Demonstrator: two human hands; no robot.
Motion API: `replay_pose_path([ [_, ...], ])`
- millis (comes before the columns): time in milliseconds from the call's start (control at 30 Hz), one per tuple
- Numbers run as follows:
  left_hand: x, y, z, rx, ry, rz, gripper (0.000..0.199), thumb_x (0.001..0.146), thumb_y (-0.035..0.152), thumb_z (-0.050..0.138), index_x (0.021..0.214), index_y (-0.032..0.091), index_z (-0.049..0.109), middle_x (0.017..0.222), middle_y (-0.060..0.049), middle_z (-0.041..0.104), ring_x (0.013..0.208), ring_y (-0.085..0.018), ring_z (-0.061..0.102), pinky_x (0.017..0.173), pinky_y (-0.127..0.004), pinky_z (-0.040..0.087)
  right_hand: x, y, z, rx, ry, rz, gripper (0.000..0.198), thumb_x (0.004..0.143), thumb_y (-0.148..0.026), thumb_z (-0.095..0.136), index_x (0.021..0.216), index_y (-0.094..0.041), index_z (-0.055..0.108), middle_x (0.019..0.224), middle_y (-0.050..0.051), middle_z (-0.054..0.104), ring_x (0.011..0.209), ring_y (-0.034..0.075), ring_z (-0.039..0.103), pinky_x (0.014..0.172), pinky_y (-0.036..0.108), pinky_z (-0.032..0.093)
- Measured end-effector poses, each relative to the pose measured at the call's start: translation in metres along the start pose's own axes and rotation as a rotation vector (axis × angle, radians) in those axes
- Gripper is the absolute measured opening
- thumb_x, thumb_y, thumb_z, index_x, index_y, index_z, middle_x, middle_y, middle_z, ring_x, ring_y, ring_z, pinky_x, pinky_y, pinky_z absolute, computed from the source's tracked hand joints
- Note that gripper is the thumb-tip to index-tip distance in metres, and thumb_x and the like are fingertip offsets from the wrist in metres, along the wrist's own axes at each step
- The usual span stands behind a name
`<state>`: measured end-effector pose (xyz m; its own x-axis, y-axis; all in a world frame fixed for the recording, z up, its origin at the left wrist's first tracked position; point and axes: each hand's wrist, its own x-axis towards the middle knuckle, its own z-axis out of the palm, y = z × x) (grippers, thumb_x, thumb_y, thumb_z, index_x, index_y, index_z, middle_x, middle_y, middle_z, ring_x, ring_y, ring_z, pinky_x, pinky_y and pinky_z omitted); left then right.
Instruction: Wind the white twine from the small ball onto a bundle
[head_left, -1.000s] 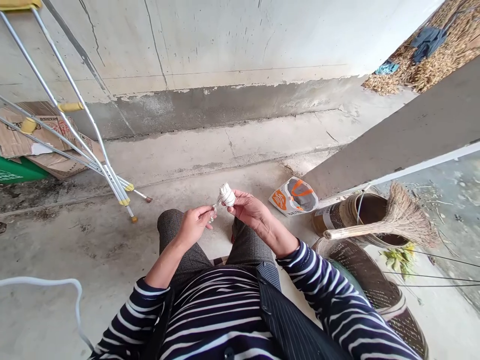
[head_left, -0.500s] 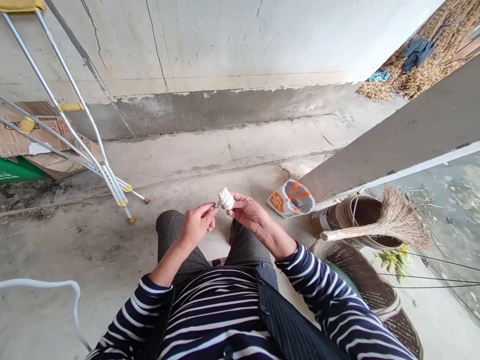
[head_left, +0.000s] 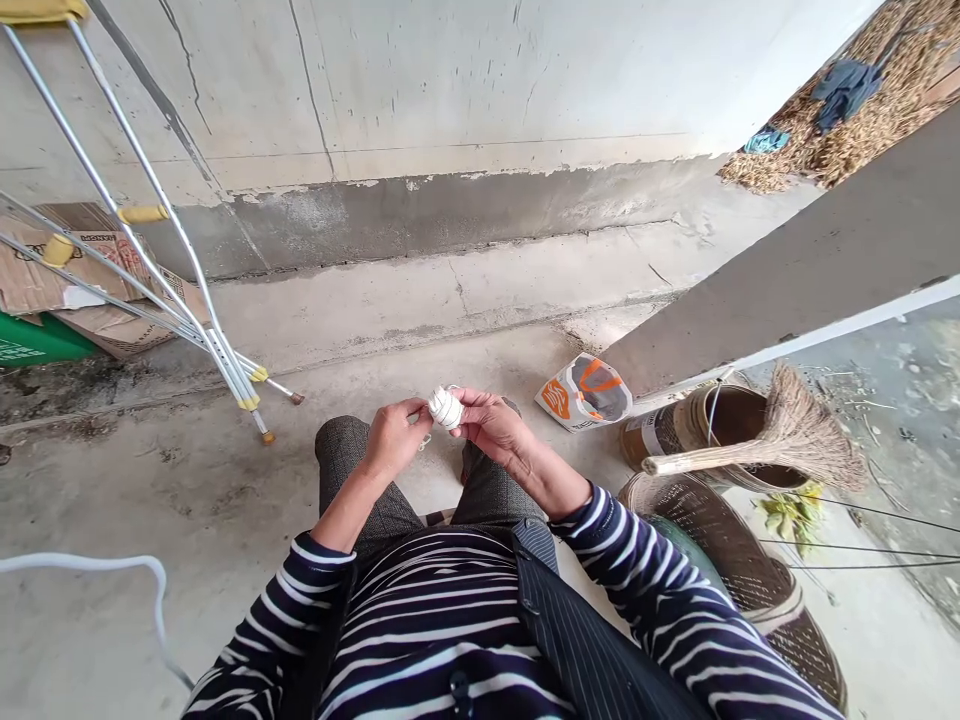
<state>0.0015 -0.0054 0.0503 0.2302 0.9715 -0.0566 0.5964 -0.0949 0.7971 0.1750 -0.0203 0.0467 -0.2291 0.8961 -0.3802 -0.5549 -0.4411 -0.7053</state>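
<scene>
White lumpy bundle (head_left: 445, 409), rounded and ringed by thin dark lines, is sitting between the two hands, near the knees of the grey woven trousers (head_left: 337, 462). The right hand (head_left: 496, 428) is gripping it between thumb and fingers; the left hand (head_left: 397, 438) is curling narrowly at its left side, though what it is pinching I cannot tell. A flimsy pale strand (head_left: 425, 441) is dangling just below. Nearby, a bristly straw broom (head_left: 776, 443) is lying across a brown cylindrical bucket (head_left: 681, 428), and tubular metal crutches (head_left: 229, 368) are standing tilted.
</scene>
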Motion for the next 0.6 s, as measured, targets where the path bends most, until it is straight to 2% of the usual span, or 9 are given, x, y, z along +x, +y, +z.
replay_pose_path([
  [100, 0.006, 0.000, 0.000, -0.028, -0.016, 0.007, 0.022, 0.086, 0.020, 0.059, 0.091, 0.019, 0.080, 0.086, -0.003, 0.079, 0.081, -0.020, 0.072, 0.069, -0.024, 0.046, 0.000, -0.001, -0.002, -0.019, 0.002, -0.026, 0.027, 0.058, -0.012, 0.086, 0.084, -0.016, 0.080, 0.078, 0.004, 0.077, 0.061, 0.012, 0.064, 0.048, 0.020, 0.050],
  [200, 0.012, 0.001, 0.001, -0.037, 0.008, 0.074, 0.021, 0.084, 0.016, 0.059, 0.089, 0.019, 0.080, 0.092, -0.004, 0.080, 0.088, -0.022, 0.073, 0.077, -0.026, 0.049, -0.001, -0.005, -0.003, -0.048, 0.017, -0.062, 0.026, 0.057, -0.014, 0.088, 0.082, -0.016, 0.079, 0.073, 0.004, 0.076, 0.059, 0.012, 0.063, 0.048, 0.020, 0.050],
  [267, 0.016, 0.002, 0.003, -0.120, 0.003, 0.064, 0.021, 0.083, 0.015, 0.058, 0.087, 0.018, 0.079, 0.084, -0.004, 0.078, 0.077, -0.019, 0.072, 0.071, -0.024, 0.049, -0.001, -0.009, -0.002, -0.058, 0.026, -0.093, 0.027, 0.056, -0.016, 0.090, 0.081, -0.016, 0.079, 0.071, 0.004, 0.075, 0.059, 0.012, 0.062, 0.048, 0.020, 0.050],
  [400, 0.027, 0.001, 0.011, -0.388, 0.004, -0.065, 0.021, 0.083, 0.016, 0.055, 0.083, 0.014, 0.076, 0.067, 0.000, 0.070, 0.049, -0.011, 0.060, 0.052, -0.021, 0.044, -0.004, -0.016, 0.004, -0.058, 0.018, -0.135, 0.029, 0.054, -0.018, 0.091, 0.082, -0.017, 0.080, 0.071, 0.004, 0.075, 0.061, 0.014, 0.063, 0.049, 0.022, 0.050],
  [500, 0.033, -0.003, 0.017, -0.418, 0.023, -0.119, 0.020, 0.080, 0.013, 0.055, 0.076, 0.013, 0.075, 0.061, 0.001, 0.067, 0.047, -0.010, 0.057, 0.050, -0.019, 0.042, -0.008, -0.022, 0.008, -0.038, 0.020, -0.163, 0.029, 0.053, -0.018, 0.091, 0.080, -0.018, 0.080, 0.069, 0.003, 0.074, 0.059, 0.013, 0.062, 0.048, 0.021, 0.050],
  [600, 0.033, -0.010, 0.022, -0.414, -0.011, -0.187, 0.022, 0.074, 0.010, 0.051, 0.071, 0.014, 0.072, 0.062, 0.001, 0.067, 0.050, -0.009, 0.057, 0.051, -0.019, 0.045, -0.011, -0.029, 0.010, -0.013, 0.016, -0.206, 0.030, 0.054, -0.018, 0.089, 0.082, -0.018, 0.081, 0.072, 0.003, 0.075, 0.057, 0.012, 0.059, 0.048, 0.022, 0.049],
])
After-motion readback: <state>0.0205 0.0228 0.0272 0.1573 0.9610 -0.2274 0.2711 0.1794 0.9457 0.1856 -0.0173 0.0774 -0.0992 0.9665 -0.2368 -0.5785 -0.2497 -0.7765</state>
